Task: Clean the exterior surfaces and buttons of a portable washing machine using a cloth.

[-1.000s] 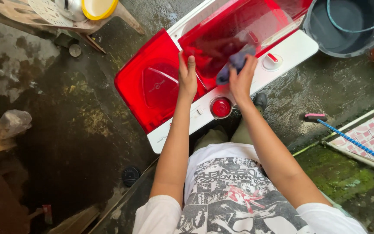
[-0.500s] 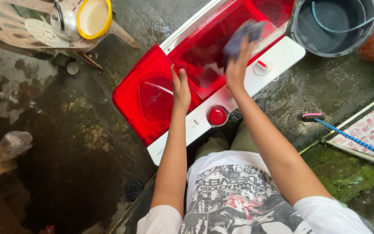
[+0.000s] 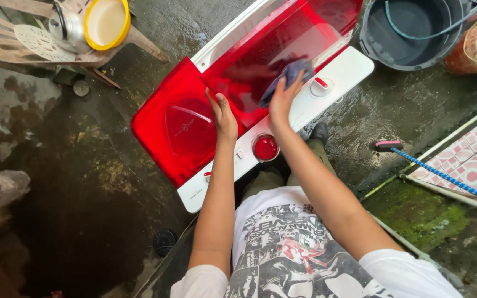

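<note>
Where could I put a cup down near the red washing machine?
The flat red lid left of the left hand is bare. Wet concrete floor between the grey bucket and blue-handled brush is open. The plastic chair is crowded.

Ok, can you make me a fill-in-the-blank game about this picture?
1. The right hand presses a ____ cloth on the red lid.
2. The left hand steadies the lid's ____ edge.
3. A red ____ sits on the washing machine's white panel nearest the person.
4. The bowl by the kettle has a ____ rim.

Missing words: blue; near; knob; yellow
</note>
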